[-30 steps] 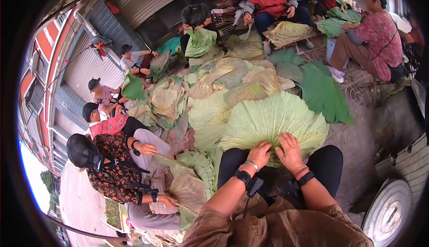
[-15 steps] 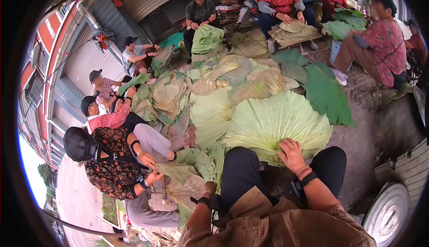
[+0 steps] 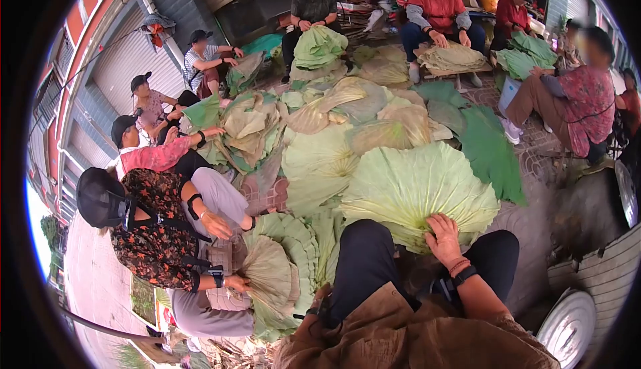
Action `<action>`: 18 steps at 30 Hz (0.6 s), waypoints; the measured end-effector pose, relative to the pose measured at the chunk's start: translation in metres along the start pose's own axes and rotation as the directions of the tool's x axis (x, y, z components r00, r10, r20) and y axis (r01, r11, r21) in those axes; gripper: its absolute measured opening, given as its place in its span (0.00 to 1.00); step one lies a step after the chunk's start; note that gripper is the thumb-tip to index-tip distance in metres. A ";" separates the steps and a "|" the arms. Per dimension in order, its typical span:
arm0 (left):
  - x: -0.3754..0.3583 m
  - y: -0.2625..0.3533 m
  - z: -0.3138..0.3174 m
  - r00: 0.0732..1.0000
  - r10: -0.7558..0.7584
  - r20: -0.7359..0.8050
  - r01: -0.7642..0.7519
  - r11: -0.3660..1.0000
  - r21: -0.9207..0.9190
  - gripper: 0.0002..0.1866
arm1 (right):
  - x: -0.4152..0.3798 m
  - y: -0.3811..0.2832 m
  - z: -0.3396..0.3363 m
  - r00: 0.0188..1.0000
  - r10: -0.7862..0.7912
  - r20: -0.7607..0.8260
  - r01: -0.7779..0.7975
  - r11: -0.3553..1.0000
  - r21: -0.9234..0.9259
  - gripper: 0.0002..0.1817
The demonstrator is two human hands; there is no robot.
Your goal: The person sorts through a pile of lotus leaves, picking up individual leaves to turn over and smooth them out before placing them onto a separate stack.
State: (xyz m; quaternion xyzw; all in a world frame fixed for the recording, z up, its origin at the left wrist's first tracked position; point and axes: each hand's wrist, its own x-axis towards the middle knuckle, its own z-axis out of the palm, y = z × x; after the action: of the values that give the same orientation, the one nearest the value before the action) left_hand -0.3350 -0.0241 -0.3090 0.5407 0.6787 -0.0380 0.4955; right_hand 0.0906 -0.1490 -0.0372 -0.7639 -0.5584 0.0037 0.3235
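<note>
A wide pale green leaf (image 3: 417,192) spreads across my knees, its veins fanning out from the edge nearest me. My right hand (image 3: 443,239) lies on that near edge, fingers apart and resting flat on the leaf. Low beside my left thigh is my left hand (image 3: 322,297), mostly hidden by the leg and sleeve, so its fingers cannot be made out. It is near a stack of folded green leaves (image 3: 304,252) on the left.
A large heap of leaves (image 3: 320,162) covers the ground ahead. Close on the left sits a co-worker (image 3: 157,229) in a flowered shirt, handling leaves. Other people sit around the heap. A round metal lid (image 3: 567,329) lies at the lower right.
The view has shifted slightly. The co-worker's hands on the left have moved apart, one now on a brownish leaf. My left hand is lower and more hidden; my right hand stays on the leaf.
</note>
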 end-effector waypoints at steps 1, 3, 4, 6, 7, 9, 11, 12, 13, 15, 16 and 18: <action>-0.001 0.001 -0.001 1.000 0.005 -0.008 -0.005 1.000 0.005 0.18 | 0.001 0.000 0.001 1.000 -0.005 0.005 0.005 1.000 -0.003 0.23; -0.007 0.001 -0.002 1.000 0.009 -0.019 -0.008 1.000 0.021 0.18 | 0.000 -0.001 0.002 1.000 0.009 -0.005 -0.009 1.000 -0.021 0.23; -0.009 0.001 -0.003 1.000 0.012 -0.023 -0.011 1.000 0.029 0.18 | 0.000 0.000 0.003 1.000 0.005 -0.001 -0.005 1.000 -0.025 0.23; -0.018 0.000 -0.003 0.999 0.014 -0.031 -0.012 0.998 0.054 0.17 | 0.000 0.002 0.006 1.000 0.012 -0.005 -0.012 1.000 -0.026 0.23; -0.021 0.002 -0.003 0.999 0.020 -0.034 -0.017 0.997 0.075 0.17 | 0.000 0.003 0.008 1.000 0.009 -0.001 -0.009 1.000 -0.029 0.23; -0.026 0.009 -0.004 0.990 0.136 -0.046 -0.116 0.947 0.300 0.17 | -0.001 0.005 0.011 1.000 0.021 0.000 -0.021 0.998 -0.052 0.23; -0.041 0.025 -0.008 0.968 0.250 -0.029 -0.201 0.837 0.508 0.17 | -0.002 0.004 0.011 1.000 0.020 0.005 -0.020 0.998 -0.055 0.24; -0.062 0.047 -0.018 0.965 0.258 0.043 -0.240 0.810 0.535 0.18 | -0.002 0.004 0.010 1.000 0.019 0.004 -0.018 0.998 -0.055 0.24; -0.077 0.063 -0.026 0.957 0.266 0.114 -0.283 0.780 0.558 0.19 | -0.001 0.003 0.011 1.000 0.015 0.005 -0.015 0.998 -0.056 0.24; -0.087 0.071 -0.029 0.955 0.284 0.090 -0.286 0.788 0.545 0.19 | -0.002 0.003 0.012 1.000 0.025 -0.003 -0.025 0.998 -0.065 0.24; -0.091 0.074 -0.030 0.951 0.300 0.068 -0.289 0.795 0.533 0.18 | -0.002 0.003 0.012 1.000 0.023 -0.003 -0.023 0.997 -0.068 0.24; -0.099 0.080 -0.031 0.943 0.331 0.023 -0.296 0.807 0.511 0.18 | -0.002 0.003 0.012 1.000 0.013 -0.001 -0.013 0.998 -0.062 0.24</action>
State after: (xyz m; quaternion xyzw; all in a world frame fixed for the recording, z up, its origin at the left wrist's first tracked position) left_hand -0.3005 -0.0413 -0.1841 0.7572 0.5623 -0.1146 0.3119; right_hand 0.0881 -0.1455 -0.0492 -0.7772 -0.5531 -0.0114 0.2998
